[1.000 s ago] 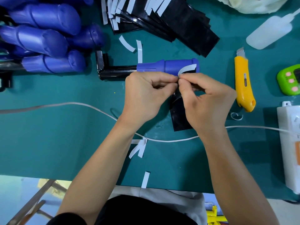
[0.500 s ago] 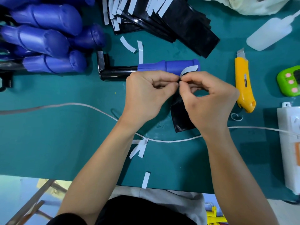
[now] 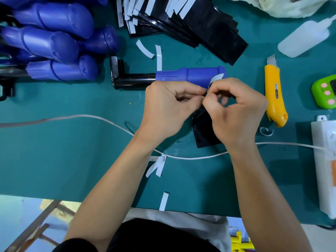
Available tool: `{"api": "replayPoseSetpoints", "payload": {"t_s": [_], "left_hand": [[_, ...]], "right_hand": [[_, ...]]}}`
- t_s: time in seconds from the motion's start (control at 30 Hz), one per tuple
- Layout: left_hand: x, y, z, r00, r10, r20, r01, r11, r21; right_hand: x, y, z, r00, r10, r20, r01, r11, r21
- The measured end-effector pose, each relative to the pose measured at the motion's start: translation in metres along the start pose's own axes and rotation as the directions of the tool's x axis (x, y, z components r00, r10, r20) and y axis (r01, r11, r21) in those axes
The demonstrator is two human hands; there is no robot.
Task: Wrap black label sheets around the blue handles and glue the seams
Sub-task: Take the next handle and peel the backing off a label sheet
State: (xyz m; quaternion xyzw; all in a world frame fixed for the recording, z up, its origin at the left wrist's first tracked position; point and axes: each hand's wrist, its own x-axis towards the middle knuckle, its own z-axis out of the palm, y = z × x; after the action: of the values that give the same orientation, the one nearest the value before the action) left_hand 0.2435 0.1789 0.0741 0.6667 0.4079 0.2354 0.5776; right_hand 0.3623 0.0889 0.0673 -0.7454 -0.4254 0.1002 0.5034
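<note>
Fingertips of left hand [image 3: 169,110] and right hand [image 3: 236,113] meet, both curled: the left pinches the top edge of a glossy black label sheet [image 3: 203,132], the right pinches a thin white paper strip [image 3: 215,79] curling up from that edge. The sheet hangs limp below the fingers, toward the wrists. Just beyond the fingertips lies the blue handle [image 3: 196,76] — smooth, cylindrical, on a black metal shaft [image 3: 134,81]. Right of the fingers: yellow utility knife [image 3: 274,93]. Farther beyond — fanned stack of black sheets [image 3: 214,35], translucent squeeze bottle [image 3: 298,40].
</note>
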Motion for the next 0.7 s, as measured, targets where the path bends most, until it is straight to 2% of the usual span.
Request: {"api": "replayPoseSetpoints", "payload": {"t_s": [0.2, 0.7], "left_hand": [[0.0005, -0.0001, -0.0002, 1.0, -0.016, -0.004, 0.015, 1.0, -0.018], [-0.0008, 0.0003, 0.0021, 0.999, -0.032, 0.024, 0.032, 0.999, -0.014]], "right_hand": [[0.0045, 0.0019, -0.0024, 0.997, 0.065, 0.037, -0.068, 0.993, 0.092], [0.0055, 0.0054, -0.0062, 0.999, -0.03, 0.03, 0.029, 0.999, 0.03]]}}
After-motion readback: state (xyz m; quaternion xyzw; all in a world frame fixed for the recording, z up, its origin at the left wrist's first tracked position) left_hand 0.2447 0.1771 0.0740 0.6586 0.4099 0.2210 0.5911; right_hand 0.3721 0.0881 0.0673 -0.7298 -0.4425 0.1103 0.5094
